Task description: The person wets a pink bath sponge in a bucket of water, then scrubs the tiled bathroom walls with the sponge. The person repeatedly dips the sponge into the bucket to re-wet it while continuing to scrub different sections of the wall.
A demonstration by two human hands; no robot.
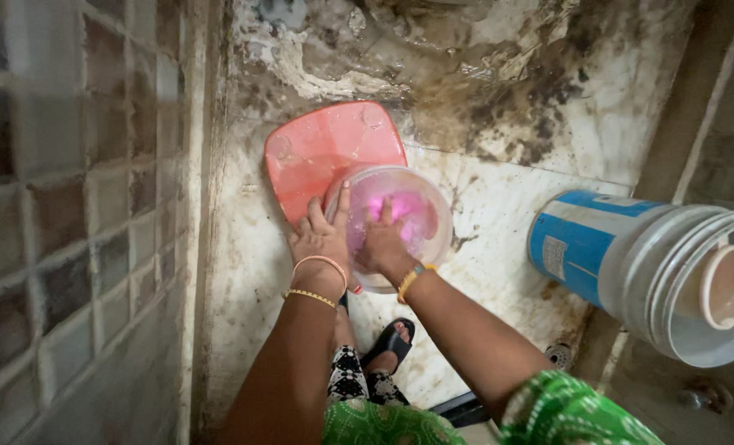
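A clear plastic tub (433,206) stands on the wet floor with a pink cloth (408,210) inside it. My left hand (321,235) rests on the tub's near left rim, fingers spread over the edge. Inside the tub, my right hand (381,243) presses down on the pink cloth, fingers bent into the fabric. A red square plastic lid (321,144) lies flat on the floor behind the tub, partly under it. Gold bangles circle both wrists.
A blue and white bucket (597,247) lies on its side at the right with a small beige mug (725,287) in its mouth. A tiled wall (78,206) runs along the left. The stained floor (507,189) is dirty at the back. My sandalled foot (391,342) stands below the tub.
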